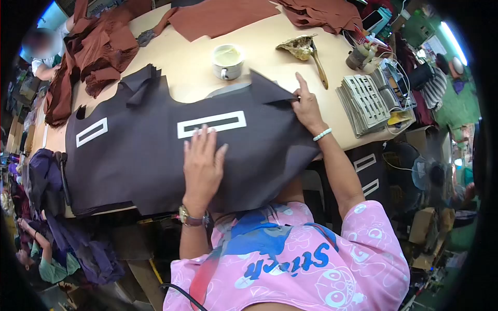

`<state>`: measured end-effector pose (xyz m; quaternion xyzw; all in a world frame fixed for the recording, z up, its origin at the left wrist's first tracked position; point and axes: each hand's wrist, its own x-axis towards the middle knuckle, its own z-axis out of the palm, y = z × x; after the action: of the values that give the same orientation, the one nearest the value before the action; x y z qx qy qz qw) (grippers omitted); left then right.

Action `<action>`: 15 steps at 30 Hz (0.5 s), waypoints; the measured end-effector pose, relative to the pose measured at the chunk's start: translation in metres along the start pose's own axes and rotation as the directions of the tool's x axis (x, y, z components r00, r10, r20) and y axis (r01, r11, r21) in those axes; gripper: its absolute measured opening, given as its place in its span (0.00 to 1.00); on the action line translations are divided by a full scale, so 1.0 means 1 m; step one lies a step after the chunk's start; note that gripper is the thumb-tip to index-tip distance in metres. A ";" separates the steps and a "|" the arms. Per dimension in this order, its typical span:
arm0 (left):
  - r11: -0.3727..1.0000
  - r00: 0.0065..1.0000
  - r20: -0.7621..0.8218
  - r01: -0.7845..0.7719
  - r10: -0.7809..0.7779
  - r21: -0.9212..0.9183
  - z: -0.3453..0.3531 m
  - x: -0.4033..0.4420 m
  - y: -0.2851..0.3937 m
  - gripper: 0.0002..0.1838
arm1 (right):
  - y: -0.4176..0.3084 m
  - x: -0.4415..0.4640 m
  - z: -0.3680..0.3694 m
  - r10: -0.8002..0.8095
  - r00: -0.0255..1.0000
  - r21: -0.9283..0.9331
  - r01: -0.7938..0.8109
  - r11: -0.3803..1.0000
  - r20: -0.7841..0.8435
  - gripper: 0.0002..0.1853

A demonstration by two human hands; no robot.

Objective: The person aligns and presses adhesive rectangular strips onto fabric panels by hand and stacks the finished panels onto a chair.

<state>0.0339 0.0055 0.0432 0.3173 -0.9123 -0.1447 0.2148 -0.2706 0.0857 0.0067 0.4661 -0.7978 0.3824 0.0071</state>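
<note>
Across the table lies a dark fabric panel, partly hanging over the front edge. Two white rectangular frame-shaped pieces lie on it: a larger strip in the middle and a smaller strip at the left. My left hand is open, pressed flat on the fabric with its fingertips at the larger strip's lower edge. At the right, my right hand grips the panel's raised edge, its index finger stretched out. The fabric's upper right corner is folded up there.
A white cup stands behind the panel. To its right lies a brush with its head on a crusted, yellowish piece. A stack of cut-out cards sits at the table's right. Brown fabric covers the back; another person is at far left.
</note>
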 end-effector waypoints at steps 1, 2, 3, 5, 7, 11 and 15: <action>0.998 1.000 -0.004 0.019 -0.019 0.067 0.005 0.004 -0.009 0.25 | 0.009 0.003 -0.007 -0.021 1.000 -0.029 0.020 0.999 -0.013 0.39; 0.989 0.999 0.029 0.029 -0.034 0.145 0.010 0.007 -0.017 0.26 | 0.016 0.008 -0.012 -0.025 1.000 -0.054 0.025 0.998 0.000 0.39; 0.986 0.999 0.024 0.020 -0.025 0.164 0.015 0.010 -0.022 0.27 | 0.020 0.013 -0.018 -0.030 0.999 -0.078 0.031 0.996 0.013 0.39; 0.979 1.000 0.016 0.004 -0.008 0.202 0.023 0.015 -0.028 0.29 | 0.028 0.023 -0.026 -0.057 0.998 -0.113 0.059 0.992 0.020 0.38; 0.979 0.998 0.066 0.010 -0.024 0.201 0.029 0.018 -0.027 0.31 | 0.038 0.032 -0.031 -0.103 0.995 -0.133 0.104 0.986 0.010 0.38; 0.978 0.992 0.112 0.034 -0.058 0.207 0.036 0.019 -0.017 0.33 | 0.042 0.039 -0.037 -0.277 0.961 -0.480 0.248 0.841 0.010 0.41; 0.977 0.994 0.074 0.060 -0.076 0.206 0.043 0.015 -0.011 0.33 | -0.010 0.062 -0.034 -0.520 0.854 -0.475 0.448 0.757 -0.023 0.39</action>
<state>0.0082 -0.0073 0.0060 0.3625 -0.9189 -0.0708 0.1388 -0.3095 0.0585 0.0596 0.6110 -0.7131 0.2051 0.2757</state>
